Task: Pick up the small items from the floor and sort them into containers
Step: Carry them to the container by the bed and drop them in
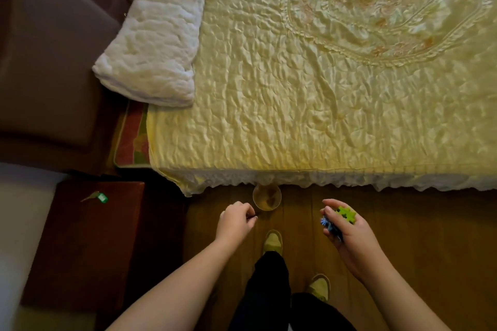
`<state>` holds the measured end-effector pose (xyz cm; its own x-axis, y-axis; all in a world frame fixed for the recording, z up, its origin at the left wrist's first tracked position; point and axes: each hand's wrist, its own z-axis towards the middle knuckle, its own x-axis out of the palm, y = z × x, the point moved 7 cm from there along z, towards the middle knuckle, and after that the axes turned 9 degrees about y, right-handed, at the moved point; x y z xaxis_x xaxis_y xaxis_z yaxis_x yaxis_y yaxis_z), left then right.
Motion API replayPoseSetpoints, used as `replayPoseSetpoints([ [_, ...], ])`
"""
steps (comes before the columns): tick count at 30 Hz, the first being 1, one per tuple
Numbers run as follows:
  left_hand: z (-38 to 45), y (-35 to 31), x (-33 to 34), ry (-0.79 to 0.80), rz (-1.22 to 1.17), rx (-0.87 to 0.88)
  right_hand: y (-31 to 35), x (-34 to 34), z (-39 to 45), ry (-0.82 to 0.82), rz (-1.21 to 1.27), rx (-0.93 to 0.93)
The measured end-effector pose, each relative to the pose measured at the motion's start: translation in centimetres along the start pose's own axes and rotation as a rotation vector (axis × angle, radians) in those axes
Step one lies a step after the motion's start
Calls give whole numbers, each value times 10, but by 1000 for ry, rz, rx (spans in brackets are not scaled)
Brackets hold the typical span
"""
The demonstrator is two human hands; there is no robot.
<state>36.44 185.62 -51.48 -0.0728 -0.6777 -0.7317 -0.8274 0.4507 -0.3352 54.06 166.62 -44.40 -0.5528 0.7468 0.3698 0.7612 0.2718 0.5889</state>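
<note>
Head view, looking down at wooden floor point(403, 223) beside a bed point(295, 88).

Left hand point(236, 220): fingers curled, fingertips pinched on something thin and dark, too small to identify; held just left of a clear round container point(266, 196).

Container: on the floor at the bed's edge, partly under the white frill of the yellow quilted bedspread point(269, 129); brownish contents inside, not identifiable.

Right hand point(347, 234): palm turned up, fingers loosely curled around small items, namely a green jagged-edged piece point(347, 213) near the fingertips and a blue-and-dark piece point(329, 226) against the thumb side.

Between the hands, lower: two feet in pale slippers point(273, 240), dark trouser legs.

Elsewhere: white pillow point(156, 35) at the bed's upper left; dark red cabinet point(88, 250) at left, bearing a key with green tag point(100, 197).
</note>
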Motion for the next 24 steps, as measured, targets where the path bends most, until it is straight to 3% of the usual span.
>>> replayPoseSetpoints([
  [11,164,43,92,105,-33,-58,-24,-17,123,-66,16,-32],
  [17,205,56,145,166,24,-103,-42,-47,132,-84,-53,-11],
  [24,229,63,158,164,-49,-194,-66,-81,122,-167,-27,53],
])
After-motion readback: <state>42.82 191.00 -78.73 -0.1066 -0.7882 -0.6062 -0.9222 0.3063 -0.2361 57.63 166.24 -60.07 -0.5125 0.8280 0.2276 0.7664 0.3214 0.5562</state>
